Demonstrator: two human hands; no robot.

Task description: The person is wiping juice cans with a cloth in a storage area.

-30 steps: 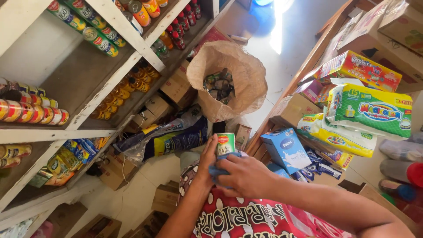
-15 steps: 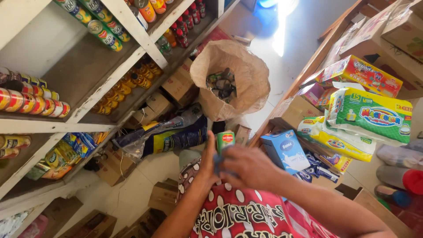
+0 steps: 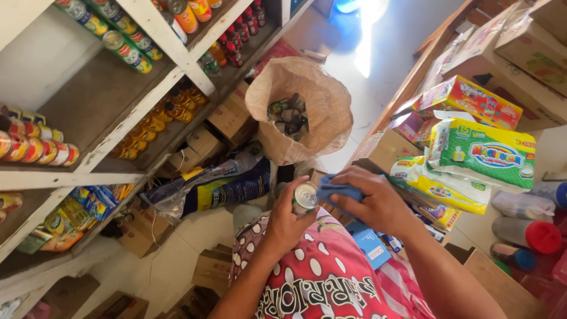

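Note:
My left hand grips a small metal can above my lap, its silver top tilted toward the camera. My right hand holds a folded blue cloth pressed against the can's side. Both hands meet just in front of my red, white-spotted garment.
White shelves on the left carry rows of cans and bottles. An open tan sack with dark items stands ahead on the floor, a blue and yellow bag beside it. Cardboard boxes and colourful packages are stacked on the right.
The can was upright with its green label showing; it is now tilted with its top facing up. My right hand has moved from over the can to its right side with the cloth.

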